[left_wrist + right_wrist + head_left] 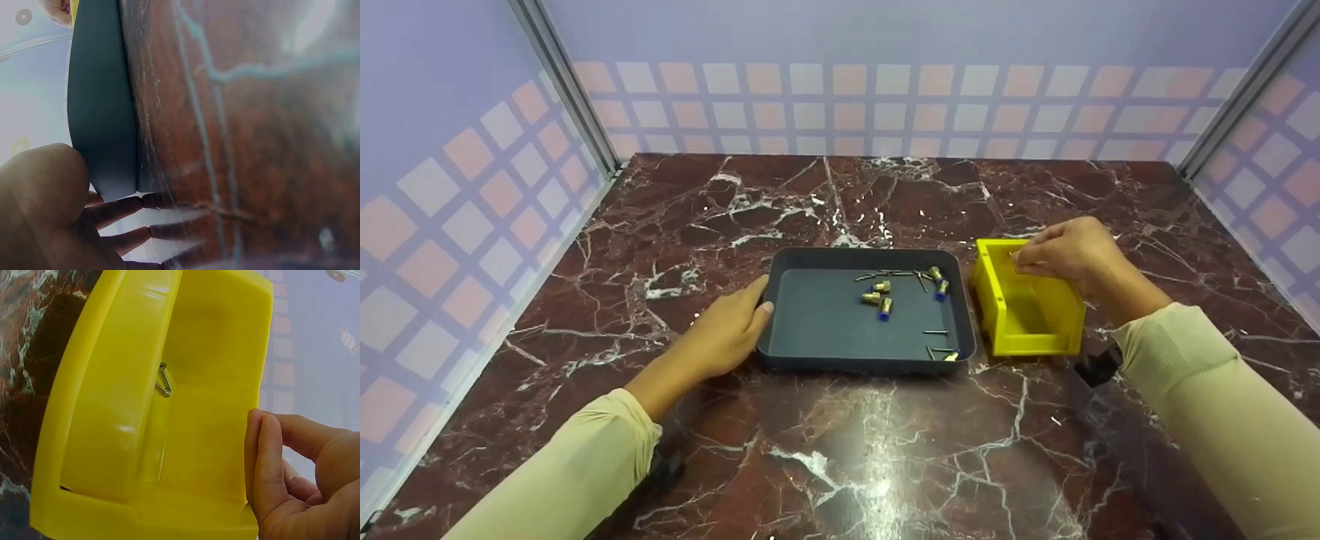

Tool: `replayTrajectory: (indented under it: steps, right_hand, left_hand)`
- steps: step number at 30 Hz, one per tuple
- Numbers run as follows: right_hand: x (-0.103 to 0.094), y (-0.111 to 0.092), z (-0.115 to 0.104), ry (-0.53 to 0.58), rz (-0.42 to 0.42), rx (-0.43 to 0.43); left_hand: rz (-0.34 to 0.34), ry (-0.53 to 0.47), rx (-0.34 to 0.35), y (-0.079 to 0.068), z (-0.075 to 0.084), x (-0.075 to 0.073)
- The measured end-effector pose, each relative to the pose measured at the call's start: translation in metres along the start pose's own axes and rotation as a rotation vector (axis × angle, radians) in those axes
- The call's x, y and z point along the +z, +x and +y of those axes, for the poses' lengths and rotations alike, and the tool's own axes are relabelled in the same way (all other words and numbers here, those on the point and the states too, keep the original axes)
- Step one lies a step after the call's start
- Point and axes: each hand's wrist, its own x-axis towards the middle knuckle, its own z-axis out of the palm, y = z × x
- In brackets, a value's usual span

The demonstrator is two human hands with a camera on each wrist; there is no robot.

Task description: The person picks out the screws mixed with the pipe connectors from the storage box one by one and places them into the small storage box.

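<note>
My left hand (726,330) rests against the left side of a dark grey tray (825,319), its thumb at the rim. In the left wrist view, its fairly straight fingers (115,212) reach down by the tray's end to the tabletop. Over a yellow bin (1035,345) just right of the tray, my right hand (1072,247) pinches thumb and fingertips together; a small glint there looks like a screw, mostly hidden. Two screws (163,379) lie inside the bin. Several brass fittings with blue rings (886,308) and several thin screws (936,331) lie in the tray.
The tabletop (840,427) is dark red marble-patterned and glossy. Behind it stands a pale wall (877,37) with a band of pink and white squares, and side panels close in left and right. Dark wrist gear (1099,365) sits under the right wrist.
</note>
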Motion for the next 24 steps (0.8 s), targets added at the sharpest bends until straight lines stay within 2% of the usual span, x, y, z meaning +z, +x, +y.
replayTrajectory:
  steps: [8, 14, 24]
  right_hand:
    - [0.0004, 0.0002, 0.0009, -0.022, 0.01, -0.019]
    - [-0.0004, -0.0002, 0.0, -0.029, 0.011, -0.018]
    - [-0.0004, -0.0004, 0.0009, 0.045, -0.004, -0.015]
  left_hand:
    - [-0.013, -0.015, 0.002, -0.0004, 0.0002, -0.0008]
    - [0.003, -0.006, 0.009, 0.001, 0.0003, -0.0008]
    - [0.006, -0.004, 0.01, -0.0002, -0.0001, -0.0008]
